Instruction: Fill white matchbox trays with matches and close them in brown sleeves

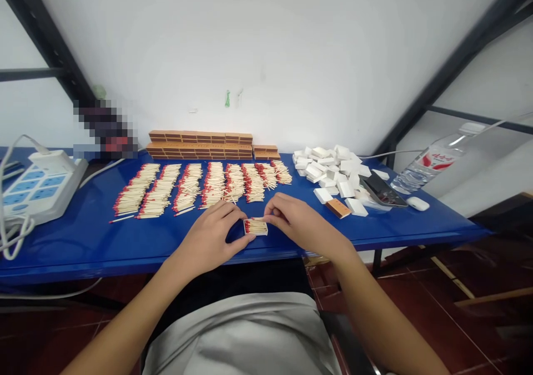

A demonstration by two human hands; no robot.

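On the bottle (440,156), a label (435,162) with red characters, slanted and blurred, not possible to read surely, no other word or number readable here.

The left forearm (129,314) rises bare from the bottom left of the frame, slanting up and inward to the left wrist (179,267). The left hand (216,231) lies near the centre, back upward, its fingers bent together toward the right and its thumb (239,245) stretched below them, a gap between. The right forearm (375,308) slants up and leftward from the bottom right to the right wrist (339,247). The right hand (293,219), slightly right of centre, has its fingers curled in, with the fingertips and thumb close together, pointing left. The two hands face each other, near but apart. The torso (245,336) fills the lower middle.
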